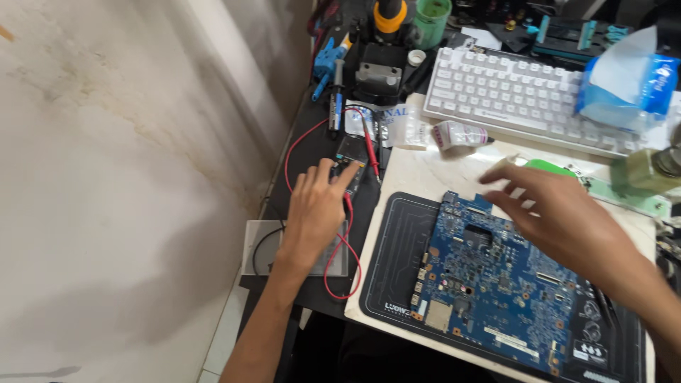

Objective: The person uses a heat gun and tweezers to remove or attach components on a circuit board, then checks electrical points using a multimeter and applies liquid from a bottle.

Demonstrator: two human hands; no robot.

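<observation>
On the tabletop point(411, 177): blue circuit board point(489, 284) on black mat point(397, 241), under your right hand point(567, 220), open, empty. Your left hand point(316, 213), fingers extended, presses the small black meter point(352, 162); red lead wire point(340, 248) beside it.

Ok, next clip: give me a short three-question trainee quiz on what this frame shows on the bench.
1. True or false: the left hand rests its fingers on the small dark meter with red leads.
2. What does the blue circuit board lie on? A) the white keyboard B) a black work mat C) the bare floor
3. Fill in: the right hand is spread open above the ______, gripping nothing.

Key
1. True; the fingertips touch the meter at the bench's left edge.
2. B; the black work mat sits on the pale tabletop, with the white keyboard behind it.
3. Circuit board.
</observation>
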